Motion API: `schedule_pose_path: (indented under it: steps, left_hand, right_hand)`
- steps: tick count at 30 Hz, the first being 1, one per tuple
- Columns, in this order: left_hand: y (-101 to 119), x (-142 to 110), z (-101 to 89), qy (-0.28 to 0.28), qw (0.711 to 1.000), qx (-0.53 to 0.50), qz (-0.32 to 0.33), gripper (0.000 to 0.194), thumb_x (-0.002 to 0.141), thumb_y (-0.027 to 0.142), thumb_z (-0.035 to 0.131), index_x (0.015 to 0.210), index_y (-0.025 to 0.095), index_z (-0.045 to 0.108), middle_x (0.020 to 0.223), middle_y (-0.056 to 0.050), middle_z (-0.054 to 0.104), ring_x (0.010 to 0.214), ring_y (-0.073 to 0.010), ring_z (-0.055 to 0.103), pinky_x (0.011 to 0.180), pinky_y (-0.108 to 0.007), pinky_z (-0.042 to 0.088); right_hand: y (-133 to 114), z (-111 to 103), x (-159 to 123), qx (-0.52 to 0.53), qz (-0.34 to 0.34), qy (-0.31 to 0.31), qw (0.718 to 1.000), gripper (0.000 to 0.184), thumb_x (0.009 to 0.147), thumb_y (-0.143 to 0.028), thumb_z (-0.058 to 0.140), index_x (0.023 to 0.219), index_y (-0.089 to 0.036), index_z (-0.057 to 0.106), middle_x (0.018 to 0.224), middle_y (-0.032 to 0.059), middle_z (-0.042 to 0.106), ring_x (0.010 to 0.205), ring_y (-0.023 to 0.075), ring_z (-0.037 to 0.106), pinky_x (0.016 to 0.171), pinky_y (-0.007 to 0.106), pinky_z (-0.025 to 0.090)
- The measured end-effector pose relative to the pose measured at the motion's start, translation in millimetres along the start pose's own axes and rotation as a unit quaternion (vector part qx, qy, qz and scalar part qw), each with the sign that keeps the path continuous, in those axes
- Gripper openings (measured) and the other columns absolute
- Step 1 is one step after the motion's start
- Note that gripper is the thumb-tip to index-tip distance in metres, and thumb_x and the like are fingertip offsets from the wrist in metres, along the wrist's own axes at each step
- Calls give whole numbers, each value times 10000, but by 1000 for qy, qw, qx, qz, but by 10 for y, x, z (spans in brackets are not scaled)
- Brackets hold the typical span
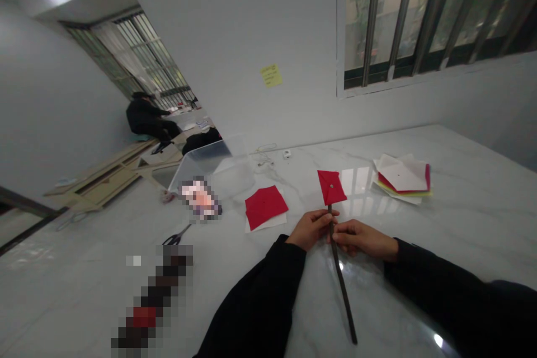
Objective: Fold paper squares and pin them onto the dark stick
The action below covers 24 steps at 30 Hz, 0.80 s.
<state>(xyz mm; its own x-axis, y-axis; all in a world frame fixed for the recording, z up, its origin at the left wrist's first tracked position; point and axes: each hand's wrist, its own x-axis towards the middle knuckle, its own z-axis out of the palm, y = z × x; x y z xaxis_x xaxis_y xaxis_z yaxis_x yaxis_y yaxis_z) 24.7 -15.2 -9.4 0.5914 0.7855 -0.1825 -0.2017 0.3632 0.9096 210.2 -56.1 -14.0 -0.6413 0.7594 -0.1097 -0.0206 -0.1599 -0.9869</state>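
Pinwheel [331,189] — stick [344,292] held w/ L fingers [322,217], R fingers [344,235].

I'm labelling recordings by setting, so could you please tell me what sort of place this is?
Probably an indoor craft room, judging by the red folded-paper shape atop a thin dark stick, the loose stack of white, red and yellow paper sheets, and the dark-handled scissors.

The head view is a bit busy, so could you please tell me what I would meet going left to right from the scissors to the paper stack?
Scissors → red paper sheet → folded red paper square at the top of the stick → paper stack.
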Motion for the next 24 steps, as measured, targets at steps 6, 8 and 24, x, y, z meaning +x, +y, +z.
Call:
schedule_pose_path:
  steps: [6,8,24]
  left_hand:
    - [120,31,-77,80,989,-120,18,333,714,265,806,1006,144,702,968,-71,686,784,-132,617,727,-255,469]
    - [136,54,-90,112,979,-163,49,328,725,253,789,1029,177,691,955,-46,689,800,-136,615,749,-259,481]
    - [-11,112,-82,108,973,-181,94,291,718,231,815,967,142,695,888,-53,717,761,-142,643,740,-256,491]
  right_hand:
    - [-54,12,-30,-45,23,-67,996,424,846,-540,670,896,-124,739,600,-32,518,499,72,421,496,212,329]
    - [-74,10,-41,-59,35,-89,994,416,844,-527,677,913,-124,754,600,-31,529,490,68,405,483,209,303]
    - [-92,43,-57,-57,53,-93,993,353,821,-463,723,977,-147,740,649,-32,585,507,62,462,469,187,342]
